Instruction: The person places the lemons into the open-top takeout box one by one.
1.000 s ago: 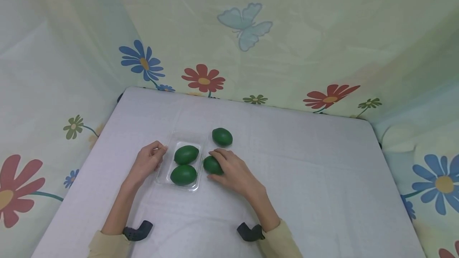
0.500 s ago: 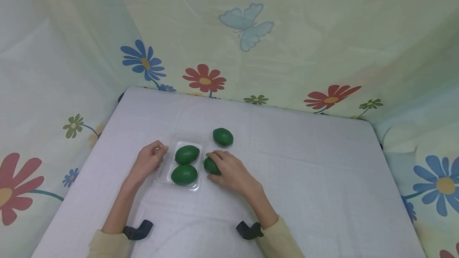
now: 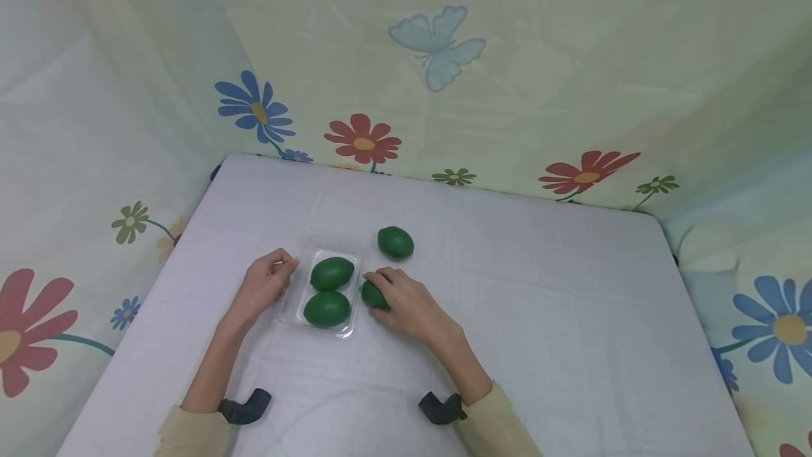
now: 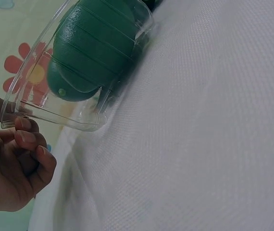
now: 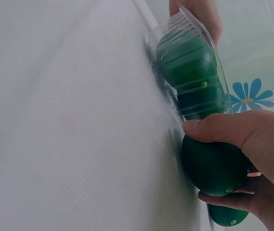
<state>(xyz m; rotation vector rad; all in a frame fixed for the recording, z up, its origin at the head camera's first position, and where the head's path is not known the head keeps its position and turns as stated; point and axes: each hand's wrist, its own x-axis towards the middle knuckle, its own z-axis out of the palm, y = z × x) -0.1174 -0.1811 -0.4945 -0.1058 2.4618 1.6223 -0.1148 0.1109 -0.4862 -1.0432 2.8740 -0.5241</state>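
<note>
The right hand [image 3: 411, 304] grips a green fruit [image 3: 374, 295] between thumb and fingers, while the left hand [image 3: 263, 283] pinches the rim of a clear tray, its other fingers curled in.

Around the work hangs a pale cloth backdrop [image 3: 526, 111], printed with blue, red and olive-green flowers and a light blue butterfly [image 3: 438, 44]. Below it spreads the table [image 3: 571, 302], covered in white fabric with rounded far corners. Two beige sleeves [image 3: 193, 434] reach in from the near edge, one on each forearm.

The clear tray [image 3: 345, 333] lies on the table between the hands, left of centre; in the wrist views its walls show ribbed and see-through. Two green fruits [image 3: 326, 309] lie inside it on their sides, one behind the other. The gripped fruit is outside the tray, just beside its right wall; whether it touches that wall cannot be told. Another fruit [image 3: 396, 242] lies loose on the table, farther back, near the tray's far right corner.

A dark wrist device [image 3: 247, 407] sits at each cuff, on the inner side. Smallest of all, a light green stem mark [image 5: 230, 189] dots the end of the gripped fruit.
</note>
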